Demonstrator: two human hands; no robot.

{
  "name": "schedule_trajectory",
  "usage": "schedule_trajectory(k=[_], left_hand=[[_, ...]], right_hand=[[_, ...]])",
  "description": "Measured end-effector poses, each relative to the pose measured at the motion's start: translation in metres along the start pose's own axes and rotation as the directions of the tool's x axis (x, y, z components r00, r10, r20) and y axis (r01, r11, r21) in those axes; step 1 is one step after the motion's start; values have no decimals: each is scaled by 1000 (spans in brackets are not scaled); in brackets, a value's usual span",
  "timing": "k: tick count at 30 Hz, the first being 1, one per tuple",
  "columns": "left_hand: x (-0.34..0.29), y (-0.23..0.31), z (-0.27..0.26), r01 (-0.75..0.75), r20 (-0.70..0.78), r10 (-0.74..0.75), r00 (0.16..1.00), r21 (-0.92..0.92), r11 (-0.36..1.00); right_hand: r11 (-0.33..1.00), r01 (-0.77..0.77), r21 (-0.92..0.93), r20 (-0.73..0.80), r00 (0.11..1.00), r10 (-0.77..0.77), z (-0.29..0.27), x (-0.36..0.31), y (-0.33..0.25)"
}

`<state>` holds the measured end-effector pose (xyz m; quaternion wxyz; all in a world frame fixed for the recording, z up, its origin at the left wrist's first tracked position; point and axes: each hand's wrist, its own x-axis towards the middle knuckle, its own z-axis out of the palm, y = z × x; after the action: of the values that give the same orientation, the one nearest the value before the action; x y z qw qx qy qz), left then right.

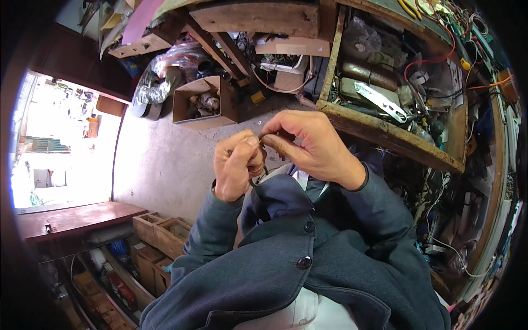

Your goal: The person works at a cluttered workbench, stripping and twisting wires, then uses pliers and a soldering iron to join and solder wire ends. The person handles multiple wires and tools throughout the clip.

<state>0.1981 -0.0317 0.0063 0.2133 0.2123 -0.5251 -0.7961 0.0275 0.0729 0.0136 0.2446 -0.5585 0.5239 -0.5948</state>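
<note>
My left hand [235, 163] and my right hand [311, 144] meet in front of my chest, fingertips almost touching. The left hand is curled closed, its thumb pressed over the bent fingers. On the right, thumb and forefinger close in a pinch. Whatever lies between the fingertips is tiny and mostly hidden; only a thin sliver shows, too small to name. A dark bit also peeks out by the left fingers. Both forearms wear dark grey sleeves [379, 204].
An open wooden drawer [385, 130] full of clutter juts out at the right. A cardboard box [212, 118] sits on the concrete floor [165, 159]. Wooden boxes [170, 234] and a reddish ledge [82, 217] stand at the left. Tangled cables [467, 27] crowd the far right.
</note>
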Motion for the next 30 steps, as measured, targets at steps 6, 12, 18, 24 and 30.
schedule_trajectory(k=[6,12,18,24,30], left_hand=[[-1,2,3,-43,7,42,999,193,980],[-4,3,9,-97,-10,108,994,366,926],[-8,7,9,-275,113,251,961,368,888],[-8,-2,9,-144,11,144,990,13,990],[0,4,7,-47,62,53,997,-85,995]], right_hand=[[998,-46,-50,20,999,48,-2,-3,-3],[952,172,-254,-41,981,-188,10,-2,-2],[879,150,-453,-215,938,-271,-3,11,13],[937,40,-348,-243,961,-132,-24,10,-14],[983,-139,-119,-125,984,124,-17,4,1]])
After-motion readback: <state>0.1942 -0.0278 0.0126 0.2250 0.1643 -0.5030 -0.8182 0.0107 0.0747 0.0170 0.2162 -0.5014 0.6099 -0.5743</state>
